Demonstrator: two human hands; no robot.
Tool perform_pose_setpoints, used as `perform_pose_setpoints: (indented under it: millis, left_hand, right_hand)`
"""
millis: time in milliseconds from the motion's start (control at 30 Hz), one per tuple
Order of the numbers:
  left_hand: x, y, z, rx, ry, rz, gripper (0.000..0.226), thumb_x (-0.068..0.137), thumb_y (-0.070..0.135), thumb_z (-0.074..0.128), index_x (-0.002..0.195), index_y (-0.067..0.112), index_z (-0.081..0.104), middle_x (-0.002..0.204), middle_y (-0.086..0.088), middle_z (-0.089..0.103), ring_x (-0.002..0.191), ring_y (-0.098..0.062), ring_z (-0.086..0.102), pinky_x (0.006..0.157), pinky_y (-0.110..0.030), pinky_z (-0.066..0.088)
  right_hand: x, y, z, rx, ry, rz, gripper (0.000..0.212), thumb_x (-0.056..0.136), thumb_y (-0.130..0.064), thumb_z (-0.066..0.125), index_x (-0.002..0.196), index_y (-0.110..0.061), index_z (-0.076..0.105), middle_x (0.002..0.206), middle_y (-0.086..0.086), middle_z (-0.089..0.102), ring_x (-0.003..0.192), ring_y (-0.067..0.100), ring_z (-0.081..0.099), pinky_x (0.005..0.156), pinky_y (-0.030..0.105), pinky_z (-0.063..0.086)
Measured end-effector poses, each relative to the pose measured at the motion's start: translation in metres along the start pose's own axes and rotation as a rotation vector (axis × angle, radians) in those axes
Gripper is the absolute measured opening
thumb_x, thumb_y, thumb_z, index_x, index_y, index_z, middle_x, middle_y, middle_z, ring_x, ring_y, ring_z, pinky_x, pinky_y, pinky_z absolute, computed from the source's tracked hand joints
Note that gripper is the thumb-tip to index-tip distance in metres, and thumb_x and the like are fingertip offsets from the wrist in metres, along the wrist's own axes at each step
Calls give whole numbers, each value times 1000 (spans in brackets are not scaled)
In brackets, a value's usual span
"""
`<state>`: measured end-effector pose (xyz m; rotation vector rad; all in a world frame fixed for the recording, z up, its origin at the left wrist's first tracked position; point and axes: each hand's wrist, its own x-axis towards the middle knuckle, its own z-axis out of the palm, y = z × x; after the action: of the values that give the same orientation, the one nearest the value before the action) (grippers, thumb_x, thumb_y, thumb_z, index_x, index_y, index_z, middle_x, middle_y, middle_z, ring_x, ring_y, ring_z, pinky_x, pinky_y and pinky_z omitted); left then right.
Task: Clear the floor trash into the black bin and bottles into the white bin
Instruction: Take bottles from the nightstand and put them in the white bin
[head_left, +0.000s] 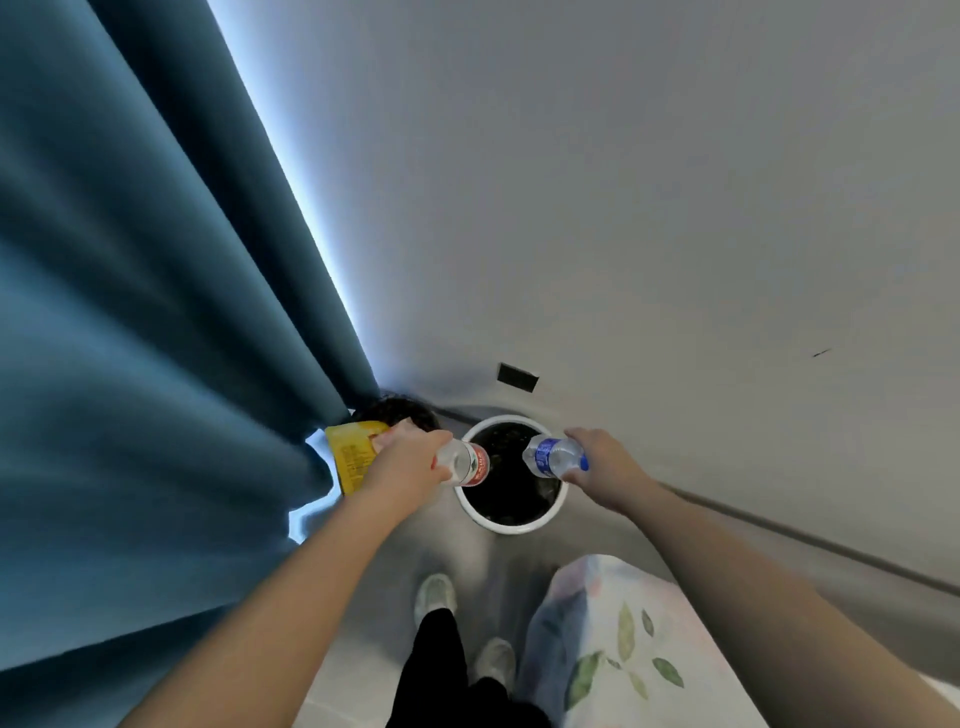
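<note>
The left hand (410, 457) is curled round a red-label bottle (467, 462), and its fingers also hold a yellow packet (353, 457) on the far side. The right hand (597, 457) grips a blue-label bottle (553, 456). Both bottles hang over the mouth of the white bin (511, 526), apart from each other. The black bin (400, 408) sits just behind the left hand, against the blue curtain (156, 312).
</note>
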<state>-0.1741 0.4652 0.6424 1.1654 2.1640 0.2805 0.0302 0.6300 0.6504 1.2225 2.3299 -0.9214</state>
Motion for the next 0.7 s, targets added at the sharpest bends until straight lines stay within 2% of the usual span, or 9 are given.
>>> perform_pose_setpoints:
  millis: [100, 200, 300, 367, 433, 567, 633, 700]
  left_hand:
    - [62, -4, 42, 133, -111, 35, 45, 93, 20, 52, 137, 18, 42, 128, -9, 53, 115, -25, 52, 94, -39, 46]
    - [118, -15, 90, 203, -154, 44, 43, 92, 21, 50, 135, 18, 45, 125, -8, 56, 112, -28, 56, 87, -37, 46]
    - [177, -31, 146, 223, -165, 18, 27, 92, 19, 53, 119, 16, 53, 114, -7, 61, 104, -29, 60, 81, -37, 49]
    - [215, -42, 184, 243, -146, 4, 16, 91, 15, 53, 107, 15, 54, 106, -7, 61, 99, -29, 62, 75, -36, 48]
    - [247, -51, 221, 232, -133, -1, 12, 90, 13, 53, 102, 14, 53, 101, -6, 61, 95, -29, 62, 68, -35, 44]
    - [298, -73, 292, 208, -101, 18, 5, 90, 11, 53, 91, 16, 51, 87, -1, 52, 84, -28, 60, 57, -29, 34]
    - [319, -84, 325, 213, -88, 42, 6, 90, 9, 53, 94, 13, 52, 89, -4, 54, 83, -27, 59, 57, -29, 36]
    - [337, -93, 353, 214, -87, 53, 11, 90, 8, 53, 101, 10, 55, 95, -7, 57, 82, -27, 60, 60, -32, 40]
  right_hand:
    - [56, 27, 27, -13, -70, 69, 60, 91, -22, 62, 145, -10, 38, 143, 14, 46, 129, 28, 44, 103, 32, 34]
    - [115, 56, 68, -64, -98, 91, 59, 94, -15, 56, 148, -9, 32, 148, 12, 42, 133, 27, 41, 106, 32, 32]
    - [180, 86, 117, -104, -68, 98, 48, 93, -10, 55, 140, -9, 41, 139, 11, 50, 126, 28, 48, 99, 34, 39]
    - [221, 105, 151, -142, -45, 95, 33, 91, -11, 57, 124, -10, 52, 124, 10, 58, 112, 28, 56, 84, 33, 43]
    - [257, 125, 184, -160, -25, 104, 21, 88, -11, 57, 110, -10, 57, 108, 10, 63, 98, 30, 60, 70, 31, 40]
    - [314, 156, 237, -195, 40, 84, 10, 89, -12, 58, 98, -9, 53, 103, 11, 56, 90, 34, 60, 69, 38, 45]
    - [335, 168, 259, -216, 69, 62, 13, 89, -12, 60, 99, -9, 52, 104, 10, 53, 87, 34, 59, 70, 41, 49]
    - [354, 181, 278, -247, 86, 52, 17, 87, -7, 62, 101, -9, 52, 104, 10, 52, 82, 32, 60, 62, 39, 46]
